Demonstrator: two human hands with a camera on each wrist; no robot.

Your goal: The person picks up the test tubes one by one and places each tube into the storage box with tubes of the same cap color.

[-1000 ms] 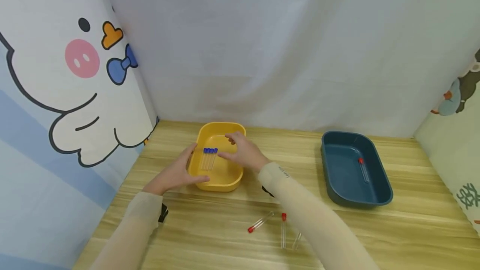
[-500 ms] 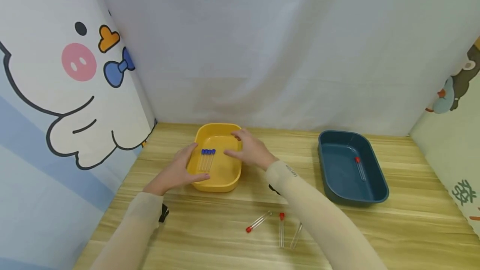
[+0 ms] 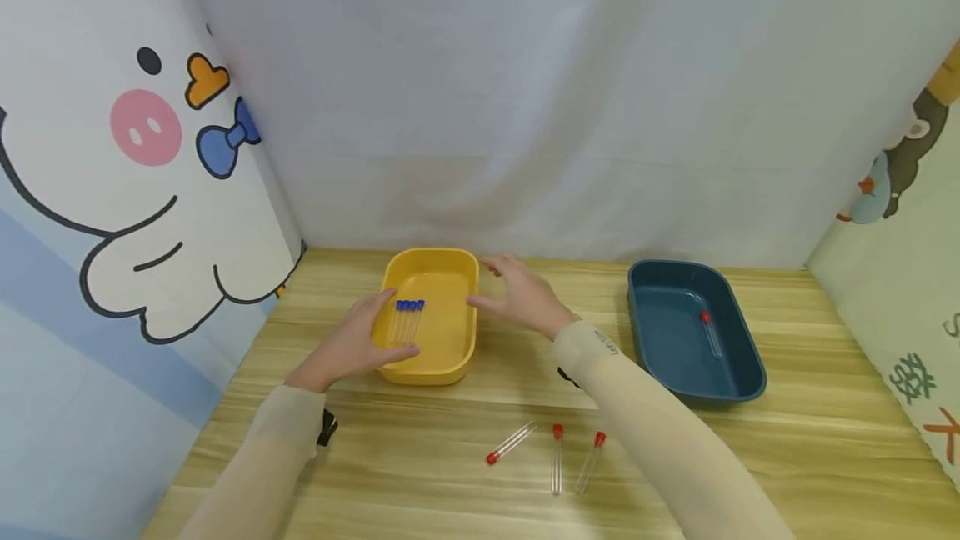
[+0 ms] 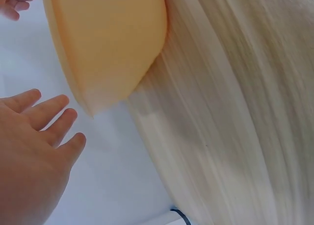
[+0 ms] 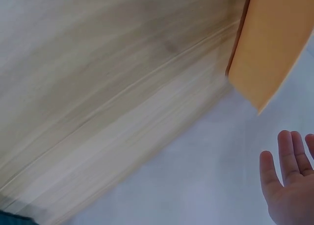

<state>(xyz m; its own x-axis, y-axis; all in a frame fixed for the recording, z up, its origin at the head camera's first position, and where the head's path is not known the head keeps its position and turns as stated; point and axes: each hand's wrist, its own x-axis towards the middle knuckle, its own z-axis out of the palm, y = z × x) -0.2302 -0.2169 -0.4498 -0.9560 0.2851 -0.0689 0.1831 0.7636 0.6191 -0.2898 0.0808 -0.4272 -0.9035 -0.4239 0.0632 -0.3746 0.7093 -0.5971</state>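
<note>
In the head view a yellow tray [image 3: 450, 340] stands at the back left of the table. Several blue-capped test tubes [image 3: 407, 322] lie side by side in its left half. My left hand [image 3: 351, 346] is at the tray's left side, thumb reaching over the front rim and fingers spread in the left wrist view. Just off the right rim is my right hand [image 3: 521, 298], holding nothing, its fingers extended in the right wrist view. Three red-capped test tubes [image 3: 557, 458] lie loose on the table nearer the front.
To the right stands a dark blue tray [image 3: 678, 357] with one red-capped test tube [image 3: 710, 334] inside. A pale curtain [image 3: 525, 107] hangs behind the wooden table [image 3: 405, 457]. My right forearm crosses the table between the loose tubes and the blue tray.
My right hand has moved right, from over the yellow tray to outside its right rim. The left hand stays by the tray. The head view has shifted slightly.
</note>
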